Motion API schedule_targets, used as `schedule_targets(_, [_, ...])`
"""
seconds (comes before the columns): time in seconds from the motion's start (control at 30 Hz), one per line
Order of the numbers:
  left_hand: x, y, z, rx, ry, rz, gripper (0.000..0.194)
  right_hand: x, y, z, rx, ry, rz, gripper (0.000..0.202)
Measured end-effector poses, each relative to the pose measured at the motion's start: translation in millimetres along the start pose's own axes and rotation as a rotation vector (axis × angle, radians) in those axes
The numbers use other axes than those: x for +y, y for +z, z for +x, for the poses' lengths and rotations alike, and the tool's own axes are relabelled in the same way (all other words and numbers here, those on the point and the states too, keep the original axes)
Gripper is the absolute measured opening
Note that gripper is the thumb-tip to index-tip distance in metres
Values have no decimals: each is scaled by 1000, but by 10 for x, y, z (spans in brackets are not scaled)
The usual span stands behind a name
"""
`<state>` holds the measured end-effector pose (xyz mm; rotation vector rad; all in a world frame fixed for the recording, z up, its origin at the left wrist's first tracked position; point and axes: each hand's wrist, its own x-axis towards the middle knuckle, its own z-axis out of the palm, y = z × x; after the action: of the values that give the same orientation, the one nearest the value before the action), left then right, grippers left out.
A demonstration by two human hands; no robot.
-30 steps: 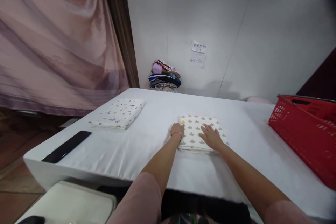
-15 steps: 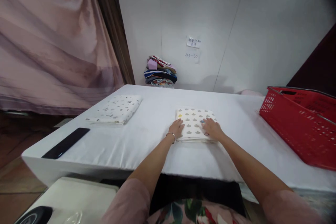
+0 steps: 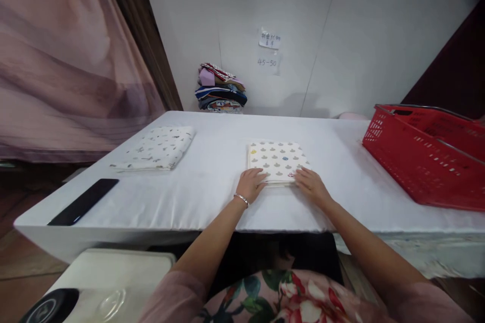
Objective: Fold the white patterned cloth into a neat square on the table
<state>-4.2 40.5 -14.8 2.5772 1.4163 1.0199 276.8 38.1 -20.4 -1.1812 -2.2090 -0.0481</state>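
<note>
Even, soft indoor light, moderately bright; source not in view. White desk (image 3: 212, 197) and far wall (image 3: 341, 35) evenly lit, no glare. Faint soft shadow on wall behind red basket (image 3: 424, 156); dark shade under near desk edge. Strong wide-angle distortion: curtain (image 3: 56, 60) at left and wall lines bow outward, top right corner vignetted dark. Centre fairly sharp; near sleeves and bottom corners soft, blurred. Note on wall (image 3: 269, 39) too small to read fully.
</note>
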Motion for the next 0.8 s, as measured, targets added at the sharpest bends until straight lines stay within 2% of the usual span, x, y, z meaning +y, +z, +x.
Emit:
schedule_targets(0.1, [-1,12,48,-35,13,19,21,-111,57,97,-49,-34,-42,27])
schedule_targets(0.33, [-35,9,94,-70,22,-18,18,-181,189,214,-15,-65,18,26])
schedule_targets(0.6, [33,-20,148,-50,-86,-101,18,-286,210,242,71,10,100,26])
schedule_targets(0.8, [14,-15,62,-62,32,14,17,-305,184,208,24,-32,46,26])
